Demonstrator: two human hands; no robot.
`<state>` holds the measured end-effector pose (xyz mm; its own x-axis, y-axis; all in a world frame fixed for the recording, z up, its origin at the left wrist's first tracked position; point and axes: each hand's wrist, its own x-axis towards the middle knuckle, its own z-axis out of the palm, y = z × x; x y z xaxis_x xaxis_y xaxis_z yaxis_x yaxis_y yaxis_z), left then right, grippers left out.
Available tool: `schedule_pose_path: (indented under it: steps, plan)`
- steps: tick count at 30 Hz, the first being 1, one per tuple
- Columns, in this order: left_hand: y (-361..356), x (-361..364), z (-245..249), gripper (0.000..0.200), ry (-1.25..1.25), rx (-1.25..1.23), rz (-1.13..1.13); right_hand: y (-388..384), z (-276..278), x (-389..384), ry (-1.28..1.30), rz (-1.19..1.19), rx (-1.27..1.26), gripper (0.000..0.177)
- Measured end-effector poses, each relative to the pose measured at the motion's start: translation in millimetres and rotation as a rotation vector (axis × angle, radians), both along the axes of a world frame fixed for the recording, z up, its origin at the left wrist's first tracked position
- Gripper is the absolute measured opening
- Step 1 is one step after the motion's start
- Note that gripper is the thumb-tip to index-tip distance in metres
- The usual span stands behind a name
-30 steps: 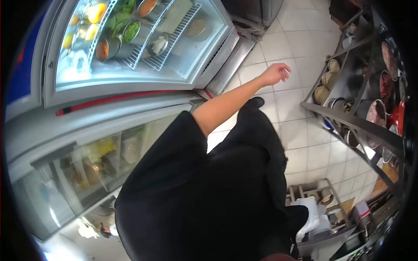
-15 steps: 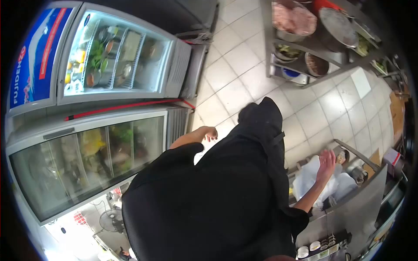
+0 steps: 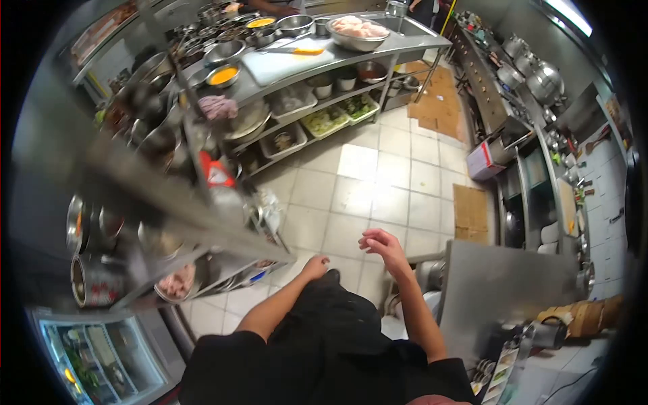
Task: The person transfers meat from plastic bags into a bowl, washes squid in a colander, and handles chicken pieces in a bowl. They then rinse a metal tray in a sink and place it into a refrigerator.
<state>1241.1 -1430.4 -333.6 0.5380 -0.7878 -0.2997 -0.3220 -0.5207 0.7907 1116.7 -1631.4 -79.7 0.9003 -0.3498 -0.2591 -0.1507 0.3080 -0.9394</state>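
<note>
My left hand hangs low beside my dark trousers, its fingers loosely curled in, and nothing shows in it. Higher and to the right, my right hand is held out over the tiled floor with fingers apart and no object in it. A steel-topped counter stands just right of that forearm. Left of my left hand, a metal shelf rack carries a bowl of pale raw meat. Neither hand touches any of these.
Ahead, a steel table holds a white cutting board, a yellow-handled knife and a bowl of raw chicken. Flattened cardboard lies on the tiles. A lit fridge is lower left, a stove upper right. Another person's hand shows at the back table.
My view has swung right, away from the fridges toward the cutting-board table and stove. My right hand has moved off from above the white plastic bags. Both hands still show nothing held.
</note>
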Motion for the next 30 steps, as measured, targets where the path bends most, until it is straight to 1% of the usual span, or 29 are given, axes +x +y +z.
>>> schedule_pose_path:
  steps: [1, 4, 6, 7, 8, 9, 12, 13, 14, 15, 16, 17, 18, 19, 20, 21, 22, 23, 25, 26, 28, 29, 30]
  plan:
    - [-56.0, 21.0, 16.9, 0.027, 0.003, -0.074, -0.035, -24.5, 5.8, -1.3, 0.006, -0.005, -0.016, 0.023]
    - [-190.4, 71.6, 88.8, 0.025, -0.012, -0.253, -0.092, -92.8, 1.1, -19.4, 0.084, -0.269, -0.058, 0.025]
    - [-254.5, 104.3, 130.7, 0.025, 0.195, -0.277, -0.127, -130.7, -17.4, -33.0, 0.148, -0.458, -0.037, 0.024]
    - [-279.6, 119.2, 137.7, 0.025, 0.181, -0.322, -0.157, -150.2, -32.8, -40.3, 0.191, -0.536, 0.014, 0.025]
    - [-301.3, 133.3, 143.6, 0.024, 0.173, -0.365, -0.184, -169.1, -42.3, -44.5, 0.173, -0.599, 0.092, 0.027]
    - [-313.4, 147.2, 158.8, 0.024, 0.178, -0.363, -0.188, -186.2, -48.7, -43.9, 0.183, -0.660, 0.131, 0.028]
    - [-330.7, 196.8, 140.6, 0.022, 0.140, -0.409, -0.114, -271.9, -78.2, -16.8, 0.214, -0.578, 0.142, 0.029]
    - [-330.3, 214.0, 132.5, 0.022, 0.214, -0.373, -0.013, -308.1, -75.8, 7.7, 0.210, -0.512, 0.092, 0.028]
    - [-320.8, 232.7, 124.3, 0.022, 0.290, -0.317, 0.080, -350.6, -73.4, 33.9, 0.160, -0.465, -0.055, 0.030]
    - [-310.3, 249.8, 123.4, 0.022, 0.364, -0.360, 0.192, -384.5, -58.4, 75.2, 0.116, -0.424, -0.185, 0.032]
    - [-308.4, 272.7, 124.3, 0.023, 0.427, -0.421, 0.301, -417.5, -27.5, 124.7, 0.107, -0.357, -0.253, 0.037]
    - [-308.8, 301.2, 124.6, 0.023, 0.438, -0.484, 0.376, -455.0, -11.7, 172.8, 0.117, -0.304, -0.318, 0.029]
    - [-303.5, 322.6, 123.4, 0.022, 0.459, -0.539, 0.455, -501.5, -20.7, 218.7, 0.011, -0.239, -0.354, 0.027]
    - [-303.8, 344.8, 136.7, 0.021, 0.333, -0.537, 0.490, -536.2, -4.3, 273.0, -0.022, -0.115, -0.488, 0.026]
    - [-307.5, 368.2, 158.8, 0.019, 0.212, -0.526, 0.525, -545.3, 28.9, 328.9, -0.008, -0.147, -0.580, 0.025]
    - [-313.9, 391.3, 176.4, 0.018, 0.208, -0.598, 0.574, -567.6, 46.9, 381.8, -0.070, -0.025, -0.752, 0.026]
    - [-322.5, 408.0, 190.3, 0.017, 0.203, -0.676, 0.621, -581.9, 67.2, 434.4, -0.051, 0.053, -0.803, 0.027]
    - [-332.2, 419.0, 200.5, 0.017, 0.218, -0.676, 0.634, -577.1, 101.9, 482.3, -0.124, 0.090, -0.825, 0.027]
    - [-356.7, 454.5, 214.0, 0.017, 0.173, -0.698, 0.790, -598.4, 115.7, 575.0, -0.176, 0.131, -1.132, 0.030]
    - [-370.5, 471.3, 213.4, 0.017, 0.186, -0.698, 0.793, -609.0, 120.8, 618.2, -0.166, 0.176, -1.201, 0.032]
    - [-405.5, 505.2, 213.3, 0.019, 0.194, -0.792, 0.762, -652.0, 92.7, 705.1, -0.261, 0.190, -1.446, 0.036]
    - [-424.6, 520.0, 215.7, 0.020, 0.171, -0.789, 0.728, -671.6, 77.1, 744.0, -0.261, 0.168, -1.574, 0.044]
    - [-442.1, 529.2, 224.7, 0.020, 0.206, -0.776, 0.718, -687.5, 65.9, 779.0, -0.210, 0.267, -1.567, 0.056]
